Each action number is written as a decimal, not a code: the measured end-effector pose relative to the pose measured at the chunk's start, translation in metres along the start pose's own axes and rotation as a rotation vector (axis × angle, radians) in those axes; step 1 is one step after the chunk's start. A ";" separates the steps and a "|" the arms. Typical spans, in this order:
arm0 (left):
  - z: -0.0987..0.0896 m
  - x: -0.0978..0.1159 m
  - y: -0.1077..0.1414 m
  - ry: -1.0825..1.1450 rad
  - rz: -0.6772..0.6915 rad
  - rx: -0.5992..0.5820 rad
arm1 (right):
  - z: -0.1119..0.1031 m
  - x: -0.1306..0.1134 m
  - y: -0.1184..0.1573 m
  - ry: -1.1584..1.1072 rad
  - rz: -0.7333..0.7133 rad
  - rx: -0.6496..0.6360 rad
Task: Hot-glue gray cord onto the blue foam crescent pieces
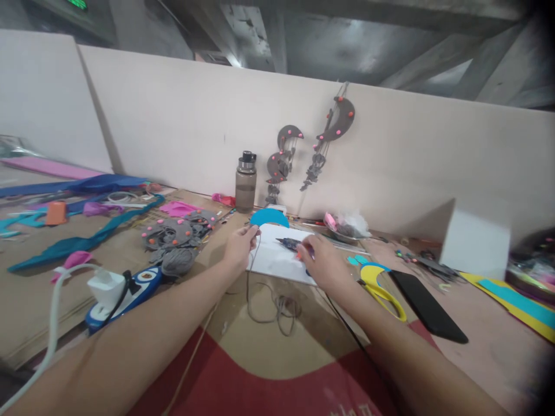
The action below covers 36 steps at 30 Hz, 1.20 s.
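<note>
My left hand [243, 245] is closed at the left edge of a white sheet [271, 259], pinching a thin grey cord [248, 289] that hangs down and lies in loose coils on the cardboard. My right hand [321, 260] has its fingers curled at the right side of the sheet, round the rear end of a dark tool with a pointed tip [288, 243]. The tip points left, over the sheet. Behind the sheet lies a blue rounded piece [269, 217].
A bottle [245, 188] stands behind the sheet. Yellow-handled scissors [384, 297] and a black phone [428, 307] lie at right. At left are a power strip [147, 283], a ball of grey yarn [177, 261] and grey crescents with pink dots. More crescents hang on the white panel [182, 115].
</note>
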<state>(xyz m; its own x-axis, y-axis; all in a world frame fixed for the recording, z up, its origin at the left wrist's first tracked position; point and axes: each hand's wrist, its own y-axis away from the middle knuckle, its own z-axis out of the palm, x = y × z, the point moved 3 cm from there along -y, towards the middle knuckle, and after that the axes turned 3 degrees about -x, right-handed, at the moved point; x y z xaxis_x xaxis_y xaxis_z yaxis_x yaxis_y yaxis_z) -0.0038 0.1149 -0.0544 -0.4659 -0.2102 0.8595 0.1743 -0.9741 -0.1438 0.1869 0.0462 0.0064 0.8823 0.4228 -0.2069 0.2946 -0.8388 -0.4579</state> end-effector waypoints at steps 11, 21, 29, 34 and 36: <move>0.004 -0.008 0.006 -0.167 0.020 -0.050 | 0.045 0.058 -0.008 0.130 0.434 -0.399; 0.003 -0.004 0.005 -0.145 0.017 -0.027 | 0.000 0.070 -0.016 -0.438 0.516 0.335; 0.005 -0.003 0.005 -0.097 0.001 -0.029 | 0.000 0.005 -0.004 -0.948 0.100 0.126; 0.007 -0.004 0.007 -0.127 -0.027 -0.041 | 0.014 -0.003 0.004 -0.783 0.076 0.042; 0.008 -0.004 0.008 -0.134 -0.035 -0.062 | 0.017 -0.003 0.005 -0.688 0.074 0.028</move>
<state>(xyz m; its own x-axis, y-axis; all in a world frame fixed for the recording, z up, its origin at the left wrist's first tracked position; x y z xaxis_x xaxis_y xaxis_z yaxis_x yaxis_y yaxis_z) 0.0064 0.1086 -0.0555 -0.3497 -0.1675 0.9218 0.1047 -0.9847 -0.1392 0.1801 0.0463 -0.0098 0.4632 0.4943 -0.7356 0.2249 -0.8684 -0.4419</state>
